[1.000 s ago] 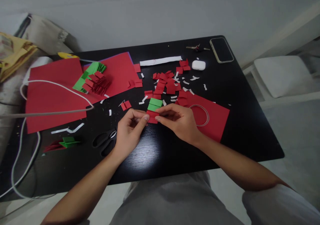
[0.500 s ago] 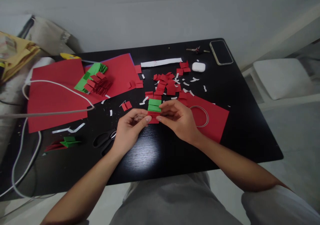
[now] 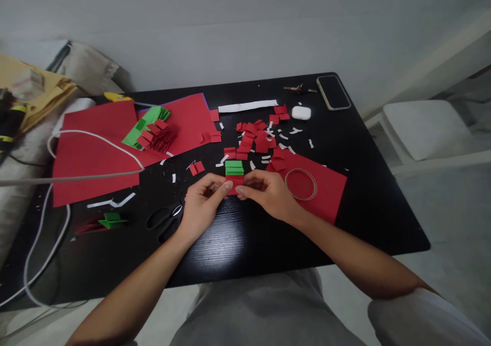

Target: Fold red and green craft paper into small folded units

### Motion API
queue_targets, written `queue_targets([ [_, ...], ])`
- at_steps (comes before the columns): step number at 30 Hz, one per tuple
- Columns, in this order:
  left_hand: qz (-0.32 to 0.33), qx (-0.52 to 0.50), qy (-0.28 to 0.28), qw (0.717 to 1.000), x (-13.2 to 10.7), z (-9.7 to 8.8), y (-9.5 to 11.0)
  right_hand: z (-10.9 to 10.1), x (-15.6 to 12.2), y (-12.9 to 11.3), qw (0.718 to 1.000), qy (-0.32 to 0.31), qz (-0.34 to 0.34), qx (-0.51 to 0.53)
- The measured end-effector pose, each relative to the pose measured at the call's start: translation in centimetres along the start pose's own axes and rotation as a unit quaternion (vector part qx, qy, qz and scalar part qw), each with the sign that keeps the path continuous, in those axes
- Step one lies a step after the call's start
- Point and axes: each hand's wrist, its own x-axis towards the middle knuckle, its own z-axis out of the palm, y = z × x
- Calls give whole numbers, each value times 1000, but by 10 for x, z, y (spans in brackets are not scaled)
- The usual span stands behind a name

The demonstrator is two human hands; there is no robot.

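Observation:
Between my hands is a small folded paper piece (image 3: 235, 168), green on its far part and red on its near part. My left hand (image 3: 205, 195) pinches its left edge with thumb and fingers. On the right edge, my right hand (image 3: 268, 190) grips it the same way, thumb on top of the red part. Just beyond lies a pile of folded red paper pieces (image 3: 253, 137) with white paper scraps among them. Black-handled scissors (image 3: 164, 220) rest beside my left wrist. A red paper sheet (image 3: 330, 187) with a thin ring (image 3: 301, 184) on it lies right of my right hand.
Large red sheets (image 3: 95, 151) cover the table's left, carrying a green and red folded paper stack (image 3: 153, 133). A white cable (image 3: 95, 177) crosses there. Toward the back are a white paper strip (image 3: 247, 106), a white earbud case (image 3: 301, 112), keys (image 3: 299, 88) and a phone (image 3: 333, 92).
My right fingers have moved from the green part down to the red part's edge. The view has shifted slightly; both hands still hold the paper piece.

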Motion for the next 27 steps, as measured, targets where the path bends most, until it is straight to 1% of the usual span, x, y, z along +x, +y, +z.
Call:
queue_targets([
  [8, 5, -12, -14, 1000, 2, 2, -2, -3, 5, -1, 1000, -6, 12, 6],
  [13, -14, -23, -15, 1000, 3, 4, -1, -5, 7, 0, 999, -12, 34, 24],
  [18, -26, -11, -18, 999, 4, 2, -1, -6, 8, -1, 991, -79, 96, 48],
  [24, -61, 4, -61, 996, 6, 3, -4, -10, 9, -1, 981, -105, 138, 88],
  [27, -65, 1, -68, 996, 6, 1, -6, -11, 10, -1, 973, -132, 161, 95],
])
